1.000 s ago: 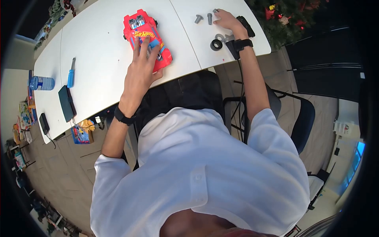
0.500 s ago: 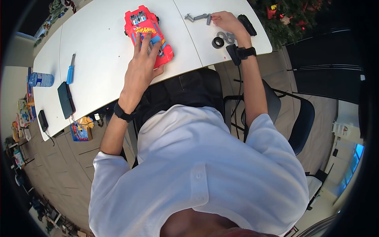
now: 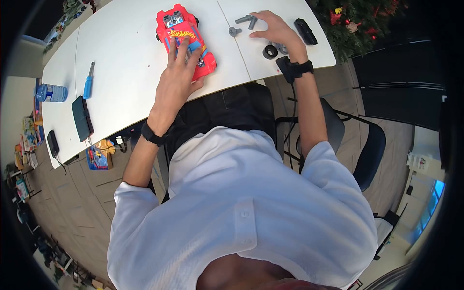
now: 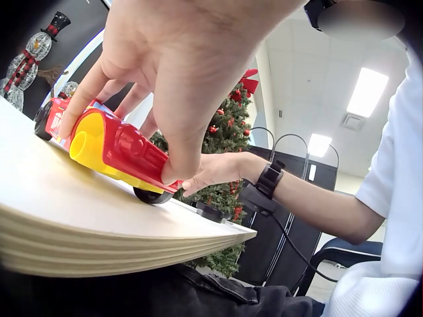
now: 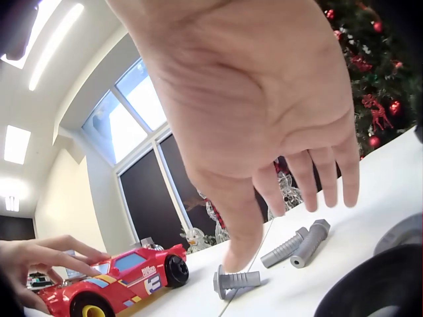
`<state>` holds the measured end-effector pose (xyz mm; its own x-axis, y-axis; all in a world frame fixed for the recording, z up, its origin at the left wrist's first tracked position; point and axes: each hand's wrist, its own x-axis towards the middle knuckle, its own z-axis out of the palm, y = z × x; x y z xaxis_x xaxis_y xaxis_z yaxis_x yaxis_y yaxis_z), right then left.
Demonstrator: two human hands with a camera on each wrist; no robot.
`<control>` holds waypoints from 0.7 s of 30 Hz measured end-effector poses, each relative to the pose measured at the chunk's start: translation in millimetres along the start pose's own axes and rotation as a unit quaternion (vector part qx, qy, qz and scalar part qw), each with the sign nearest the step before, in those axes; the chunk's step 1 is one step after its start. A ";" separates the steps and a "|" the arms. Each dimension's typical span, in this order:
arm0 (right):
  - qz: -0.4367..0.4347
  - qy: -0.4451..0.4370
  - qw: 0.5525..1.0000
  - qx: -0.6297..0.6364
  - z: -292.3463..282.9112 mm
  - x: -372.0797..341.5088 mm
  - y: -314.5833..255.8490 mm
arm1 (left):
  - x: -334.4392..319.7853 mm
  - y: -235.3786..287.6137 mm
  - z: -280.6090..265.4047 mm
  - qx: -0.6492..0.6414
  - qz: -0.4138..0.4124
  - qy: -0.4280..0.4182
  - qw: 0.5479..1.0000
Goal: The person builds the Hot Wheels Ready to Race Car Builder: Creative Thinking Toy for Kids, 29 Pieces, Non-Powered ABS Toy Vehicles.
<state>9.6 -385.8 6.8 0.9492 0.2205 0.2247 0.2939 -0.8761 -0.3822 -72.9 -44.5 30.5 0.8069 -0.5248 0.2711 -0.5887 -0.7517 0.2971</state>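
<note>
My left hand [image 3: 176,82] lies on a red toy car [image 3: 203,65], its extended fingers across the top. In the left wrist view its thumb touches one end of the red car [image 4: 132,145]. My right hand [image 3: 281,33] hovers with spread fingers beside three grey plastic bolts, one [image 3: 234,31] apart from the other two [image 3: 243,19]. In the right wrist view the thumb tip is just behind the nearest bolt [image 5: 239,281]; whether they touch I cannot tell. The other two bolts [image 5: 310,244] lie side by side, and no bolt is gripped.
Beside my right wrist are a black ring [image 3: 269,52] and grey rings [image 3: 282,48], partly hidden. A black case [image 3: 305,32] lies at the right edge. Far left are a blue screwdriver [image 3: 89,81], a bottle [image 3: 51,93], a dark phone [image 3: 82,118] and a small black device [image 3: 53,142].
The bolt at my right fingertips has moved left, close to the others, and my right hand has let go and spread. The bolts lie differently. My left hand has stayed on the car.
</note>
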 end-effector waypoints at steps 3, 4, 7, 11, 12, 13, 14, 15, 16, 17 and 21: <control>-0.048 -0.015 0.998 0.023 15.6 10.9 -9.0 | 0.1 -1.4 1.7 0.002 0.008 0.008 1.000; -0.048 -0.014 0.998 0.023 15.8 13.2 -12.8 | 0.3 -1.9 1.8 0.002 0.011 0.012 1.000; -0.154 -0.028 0.986 -0.053 13.5 18.9 -24.9 | 0.4 -1.6 0.9 0.000 0.013 0.012 1.000; -0.111 -0.045 0.992 -0.044 11.8 12.5 -32.1 | 0.4 -2.6 2.3 -0.003 0.011 0.011 1.000; -0.111 -0.053 0.992 -0.032 10.4 10.5 -30.5 | 0.5 -3.7 3.4 0.001 0.014 0.014 1.000; -0.111 -0.054 0.992 -0.032 6.9 6.9 -29.3 | 0.4 -4.4 4.2 0.005 0.018 0.017 1.000; -0.087 -0.072 0.993 -0.031 2.1 1.8 -27.8 | 0.1 -4.7 4.5 0.004 0.017 0.017 1.000; -0.063 -0.089 0.994 -0.030 -2.5 -1.8 -26.6 | 0.2 -4.9 4.4 0.004 0.016 0.014 1.000; -0.063 -0.090 0.993 -0.031 -3.4 -4.0 -21.5 | 0.3 -5.1 4.5 0.004 0.014 0.012 1.000; -0.051 -0.076 0.996 -0.022 -3.8 -6.9 -16.9 | 0.2 -5.1 4.8 0.003 0.013 0.013 1.000; -0.052 -0.027 0.998 -0.010 -5.2 -17.4 3.0 | 0.0 -5.2 5.6 0.008 0.015 0.017 1.000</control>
<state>-6.6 -394.4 6.4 0.9187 0.3325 0.2131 0.3889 -0.8559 -0.3409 -69.6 -42.8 23.9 0.7867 -0.5332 0.3112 -0.6115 -0.7421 0.2745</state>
